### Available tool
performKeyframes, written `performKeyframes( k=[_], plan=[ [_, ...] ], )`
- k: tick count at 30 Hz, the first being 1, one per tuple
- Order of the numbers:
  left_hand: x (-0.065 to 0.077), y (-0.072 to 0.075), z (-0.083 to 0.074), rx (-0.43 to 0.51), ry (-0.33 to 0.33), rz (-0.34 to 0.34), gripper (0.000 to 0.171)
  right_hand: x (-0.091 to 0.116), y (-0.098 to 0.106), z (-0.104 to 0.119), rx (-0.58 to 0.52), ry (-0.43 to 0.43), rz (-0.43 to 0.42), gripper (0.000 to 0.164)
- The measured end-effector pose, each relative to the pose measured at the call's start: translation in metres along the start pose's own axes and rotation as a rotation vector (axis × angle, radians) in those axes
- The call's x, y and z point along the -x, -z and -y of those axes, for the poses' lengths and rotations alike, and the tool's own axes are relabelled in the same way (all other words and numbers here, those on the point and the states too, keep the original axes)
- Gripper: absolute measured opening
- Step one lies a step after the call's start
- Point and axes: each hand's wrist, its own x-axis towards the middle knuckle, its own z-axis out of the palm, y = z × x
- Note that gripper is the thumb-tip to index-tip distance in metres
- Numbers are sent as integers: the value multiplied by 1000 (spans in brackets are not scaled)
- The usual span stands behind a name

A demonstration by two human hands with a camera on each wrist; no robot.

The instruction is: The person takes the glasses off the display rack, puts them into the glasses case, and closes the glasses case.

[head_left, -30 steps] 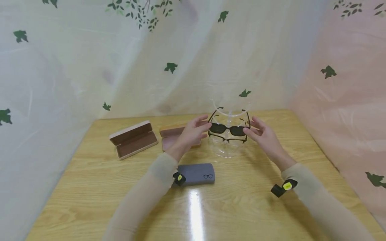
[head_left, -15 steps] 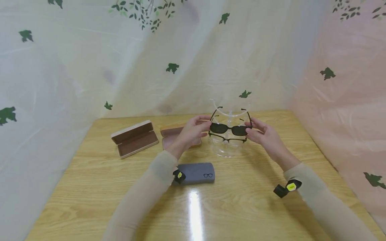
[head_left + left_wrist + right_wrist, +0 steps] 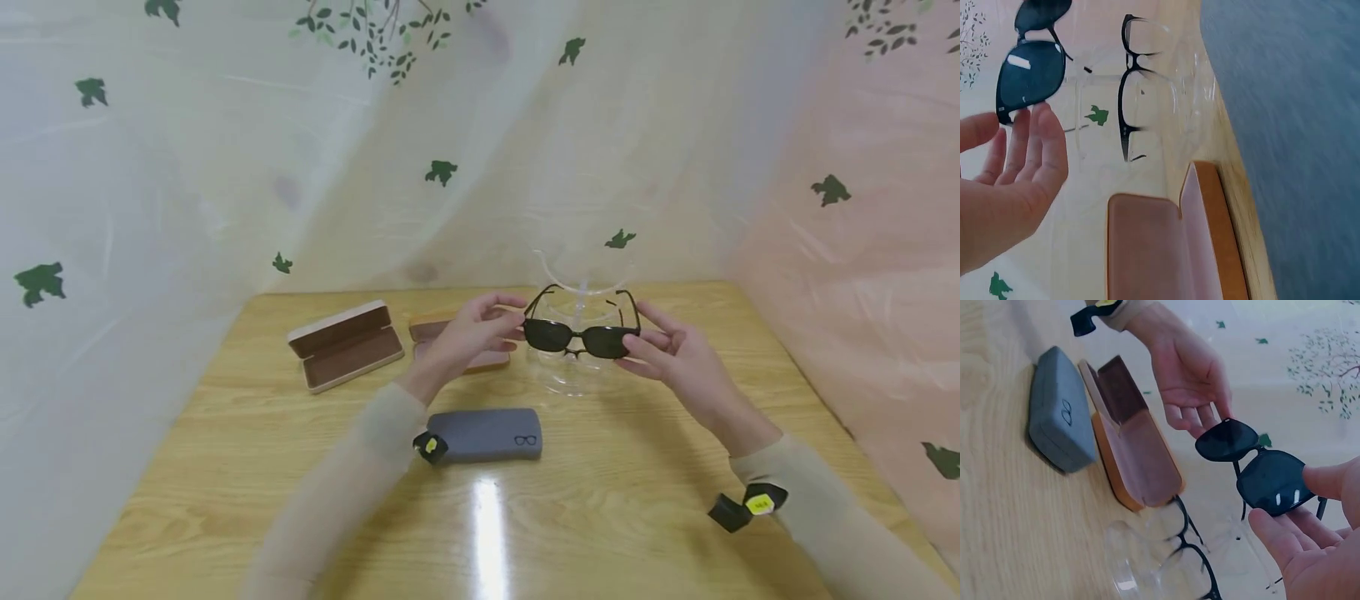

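Observation:
Between both hands is a pair of black sunglasses (image 3: 547, 335) with dark lenses and temples pointing back. My left hand (image 3: 472, 337) pinches the left end of the frame, thumb near the corner, as the left wrist view shows. At the other end my right hand (image 3: 678, 367) grips the frame, thumb over the lens edge and fingers beneath. Apart from the sunglasses, black-rimmed clear eyeglasses (image 3: 1122, 100) sit on a transparent display stand (image 3: 566, 390). In the head view the sunglasses mostly hide those eyeglasses.
An open brown-lined glasses case (image 3: 352, 358) lies at the back left. Beside it an open orange case with pink lining (image 3: 1147, 450) is partly behind my left hand. A closed grey-blue glasses case (image 3: 483, 435) lies nearer on the wooden table (image 3: 600, 517).
The sunglasses have come off the stand toward me and now overlap the clear eyeglasses in the head view. My right hand has moved nearer and rightward with them.

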Motion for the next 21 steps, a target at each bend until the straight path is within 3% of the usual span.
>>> performKeyframes(
  k=[8, 16, 21],
  plan=[
    [24, 19, -1, 14, -19, 111, 36, 14, -20, -2, -43, -17, 58, 87],
    [52, 26, -5, -131, -49, 131, 35, 20, -34, -3, 63, -85, 57, 87],
    [66, 32, -1, -187, -99, 156, 30, 25, -42, -4, 45, -72, 89, 87]
  ],
)
